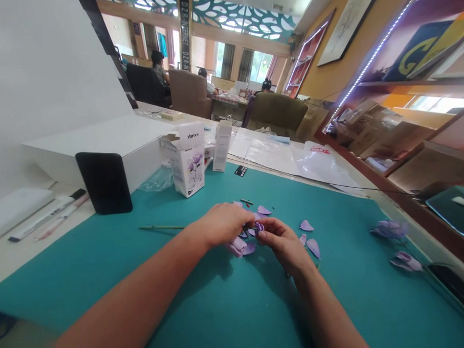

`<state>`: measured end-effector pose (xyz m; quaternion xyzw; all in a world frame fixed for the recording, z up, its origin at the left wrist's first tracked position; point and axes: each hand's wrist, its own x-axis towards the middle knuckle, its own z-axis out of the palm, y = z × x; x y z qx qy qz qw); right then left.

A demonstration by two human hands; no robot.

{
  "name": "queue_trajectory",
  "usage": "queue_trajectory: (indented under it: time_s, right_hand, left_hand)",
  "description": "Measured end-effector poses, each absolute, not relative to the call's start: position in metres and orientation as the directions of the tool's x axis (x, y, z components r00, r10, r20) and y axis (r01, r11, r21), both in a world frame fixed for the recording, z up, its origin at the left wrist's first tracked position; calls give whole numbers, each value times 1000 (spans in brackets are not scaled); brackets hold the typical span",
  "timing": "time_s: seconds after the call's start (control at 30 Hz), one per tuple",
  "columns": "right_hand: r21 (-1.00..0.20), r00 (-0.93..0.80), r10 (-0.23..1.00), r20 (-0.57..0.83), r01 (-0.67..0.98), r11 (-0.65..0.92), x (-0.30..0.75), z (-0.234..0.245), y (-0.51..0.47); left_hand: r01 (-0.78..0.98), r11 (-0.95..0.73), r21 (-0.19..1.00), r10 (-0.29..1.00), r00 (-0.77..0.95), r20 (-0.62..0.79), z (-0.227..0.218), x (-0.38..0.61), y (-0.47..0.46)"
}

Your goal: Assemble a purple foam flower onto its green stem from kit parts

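My right hand (288, 244) pinches a small dark purple flower piece (259, 227) between thumb and fingers. Close against it, my left hand (228, 222) is closed, its fingertips curled toward the same piece; what they grip is mostly hidden. A pale pink-purple flower bud (237, 247) shows just below my left hand. Purple petals (264, 210) lie around both hands, with another petal (313, 248) to the right. A thin green stem (159, 227) sticks out left from behind my left wrist; whether I hold it, I cannot tell.
White flower-kit boxes (190, 167) stand behind on the green mat (227, 306). A black tablet-like panel (104, 182) leans at left near pens (48, 213). Finished-looking purple flowers (406, 261) lie at right. Plastic sheets (278, 155) cover the table behind; several people sit farther back.
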<state>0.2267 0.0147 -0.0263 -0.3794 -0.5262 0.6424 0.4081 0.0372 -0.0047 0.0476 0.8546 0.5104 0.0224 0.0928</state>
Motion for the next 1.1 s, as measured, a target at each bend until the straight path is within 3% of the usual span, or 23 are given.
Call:
queue_trajectory:
  time_s: [0.63,1.1]
  right_hand:
    - [-998,-320,946,46,33,59,230,-20,9]
    - [-984,-239,970,55,153,93,231,-19,8]
  left_hand:
    - [847,-510,148,855,518,-15,43,42,-7]
    - [845,-522,119,850,527,-18,44,50,-11]
